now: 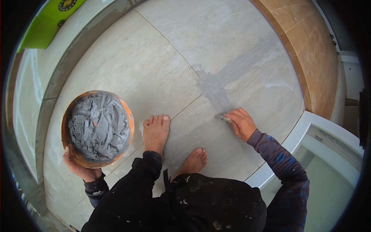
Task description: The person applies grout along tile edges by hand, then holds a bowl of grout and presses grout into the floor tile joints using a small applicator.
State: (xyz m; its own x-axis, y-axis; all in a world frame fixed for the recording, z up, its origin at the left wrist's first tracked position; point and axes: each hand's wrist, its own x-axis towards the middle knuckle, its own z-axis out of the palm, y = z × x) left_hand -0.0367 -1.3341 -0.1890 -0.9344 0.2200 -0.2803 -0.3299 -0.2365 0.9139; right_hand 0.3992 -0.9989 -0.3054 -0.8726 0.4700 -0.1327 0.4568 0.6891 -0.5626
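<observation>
My left hand (80,168) grips the lower left of an orange bowl (128,120) filled with lumpy grey paste (94,123). My right hand (240,123) is pinched on a small, paste-coated scraper (222,116), mostly hidden by my fingers, low against the floor tiles (170,77). It sits at the lower end of a smeared grey band (216,94) along a tile joint, which crosses another smeared band running toward the upper right. Thin open joint lines show toward the upper left and lower left.
My bare feet (154,135) stand on the tiles below the smear. A grey raised ledge (38,89) with a green object (48,27) runs along the left. A brown tiled step (305,58) is at upper right, and a white frame with a glass pane (320,170) at lower right.
</observation>
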